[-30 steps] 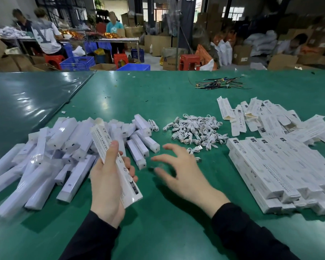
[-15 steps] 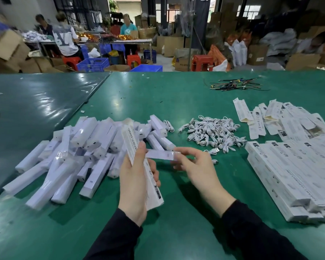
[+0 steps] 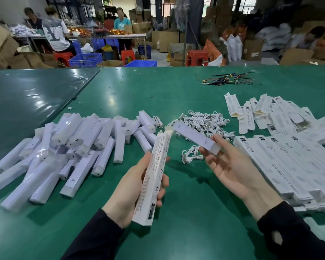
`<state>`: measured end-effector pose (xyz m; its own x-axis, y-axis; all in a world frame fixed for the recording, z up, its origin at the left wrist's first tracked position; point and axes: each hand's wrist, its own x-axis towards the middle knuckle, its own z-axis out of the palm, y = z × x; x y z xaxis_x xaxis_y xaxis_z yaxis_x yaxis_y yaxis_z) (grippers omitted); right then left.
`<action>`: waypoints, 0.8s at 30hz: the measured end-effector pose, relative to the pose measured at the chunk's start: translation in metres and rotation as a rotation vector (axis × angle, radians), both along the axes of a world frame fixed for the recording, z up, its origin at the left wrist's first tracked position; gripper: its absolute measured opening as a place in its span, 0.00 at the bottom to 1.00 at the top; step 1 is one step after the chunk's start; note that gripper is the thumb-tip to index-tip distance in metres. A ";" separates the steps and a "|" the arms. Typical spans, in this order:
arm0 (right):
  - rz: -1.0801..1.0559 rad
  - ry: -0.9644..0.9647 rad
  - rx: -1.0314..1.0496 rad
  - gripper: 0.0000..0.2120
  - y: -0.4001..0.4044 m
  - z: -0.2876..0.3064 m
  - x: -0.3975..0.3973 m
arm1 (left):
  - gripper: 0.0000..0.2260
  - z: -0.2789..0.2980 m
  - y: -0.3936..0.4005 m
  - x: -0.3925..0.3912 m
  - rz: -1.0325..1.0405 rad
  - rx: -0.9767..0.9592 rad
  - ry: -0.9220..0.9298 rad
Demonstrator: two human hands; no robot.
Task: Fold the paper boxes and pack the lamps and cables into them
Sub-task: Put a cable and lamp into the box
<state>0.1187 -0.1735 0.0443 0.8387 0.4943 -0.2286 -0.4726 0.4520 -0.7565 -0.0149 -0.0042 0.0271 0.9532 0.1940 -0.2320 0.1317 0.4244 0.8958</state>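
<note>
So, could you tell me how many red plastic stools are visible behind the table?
3: one stool at left by the seated person, one near the blue crates, one right of centre. More may be hidden.

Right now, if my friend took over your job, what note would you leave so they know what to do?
Left hand: holds an upright folded box, its top open.
Right hand: holds a wrapped lamp, its far end at the box's mouth.
On the green table: wrapped lamps pile at left, white cables in the middle, flat boxes at right.
Done: this box is folded and the lamp is picked up.
Left: slide the lamp in, add a cable, close it, then probably repeat for the rest.
</note>
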 end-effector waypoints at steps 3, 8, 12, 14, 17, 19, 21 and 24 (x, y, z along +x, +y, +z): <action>0.031 -0.047 -0.013 0.13 -0.005 0.005 0.002 | 0.20 0.002 -0.001 -0.001 -0.022 0.014 0.004; 0.030 0.020 0.143 0.24 -0.011 0.010 0.007 | 0.22 0.001 -0.001 -0.001 -0.024 0.069 0.007; 0.007 0.017 0.165 0.17 -0.013 0.011 0.008 | 0.20 0.002 -0.001 -0.002 0.033 0.201 -0.023; -0.018 -0.003 0.135 0.08 -0.014 0.012 0.009 | 0.17 0.003 -0.001 -0.003 0.047 0.233 -0.044; -0.039 -0.050 0.067 0.06 -0.013 0.011 0.010 | 0.17 0.005 -0.002 -0.003 0.024 0.264 -0.046; -0.035 -0.061 0.008 0.08 -0.013 0.010 0.011 | 0.20 0.006 -0.002 -0.003 -0.012 0.266 -0.025; -0.039 -0.063 -0.055 0.09 -0.013 0.009 0.011 | 0.23 0.006 -0.002 -0.003 -0.067 0.289 0.003; -0.083 -0.035 -0.059 0.09 -0.012 0.006 0.013 | 0.26 0.005 -0.001 -0.004 -0.116 0.316 0.002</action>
